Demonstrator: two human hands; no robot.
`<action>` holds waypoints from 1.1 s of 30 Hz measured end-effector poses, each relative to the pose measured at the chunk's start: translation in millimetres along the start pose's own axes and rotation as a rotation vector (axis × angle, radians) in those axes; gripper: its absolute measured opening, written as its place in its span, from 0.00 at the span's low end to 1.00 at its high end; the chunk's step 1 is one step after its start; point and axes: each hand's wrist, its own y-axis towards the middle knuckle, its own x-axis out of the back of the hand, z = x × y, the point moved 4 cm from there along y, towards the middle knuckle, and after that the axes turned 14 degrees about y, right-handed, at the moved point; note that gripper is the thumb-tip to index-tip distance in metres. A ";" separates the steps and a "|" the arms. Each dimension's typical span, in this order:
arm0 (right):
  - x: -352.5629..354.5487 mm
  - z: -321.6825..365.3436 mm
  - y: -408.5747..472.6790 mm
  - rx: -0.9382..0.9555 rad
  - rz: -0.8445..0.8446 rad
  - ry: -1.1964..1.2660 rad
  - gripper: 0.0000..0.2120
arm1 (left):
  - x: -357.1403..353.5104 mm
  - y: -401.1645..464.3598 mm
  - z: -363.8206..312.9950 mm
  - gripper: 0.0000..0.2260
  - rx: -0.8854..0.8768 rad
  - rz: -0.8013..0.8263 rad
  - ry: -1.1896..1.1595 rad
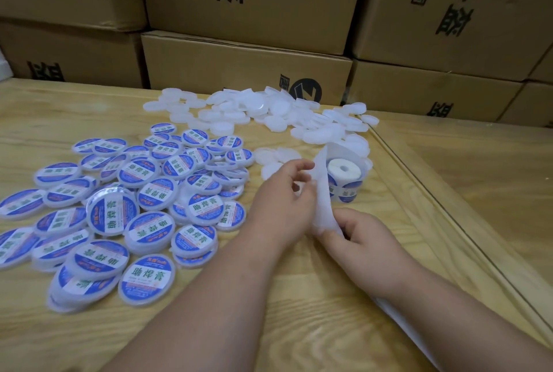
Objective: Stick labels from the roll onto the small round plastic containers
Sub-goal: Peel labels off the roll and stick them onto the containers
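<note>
A roll of blue-and-white labels (344, 180) stands on the wooden table (299, 311), right of centre. Its white backing strip (324, 201) runs from the roll down between my hands. My right hand (362, 237) pinches the strip at its lower bend. My left hand (281, 201) has curled fingers at the strip's left edge; whether a label is between them is hidden. A pile of labelled round containers (119, 210) lies at the left. Plain white unlabelled containers (269, 114) are heaped at the back.
Stacked cardboard boxes (248, 63) wall off the far side of the table. A raised table seam (449, 216) runs diagonally at the right. Used backing strip (404, 326) trails under my right forearm toward the near edge.
</note>
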 end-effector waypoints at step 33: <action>240.1 -46.6 -4.2 -0.258 -1.166 0.902 0.12 | -8.5 -9.2 3.2 0.13 -0.073 0.005 0.085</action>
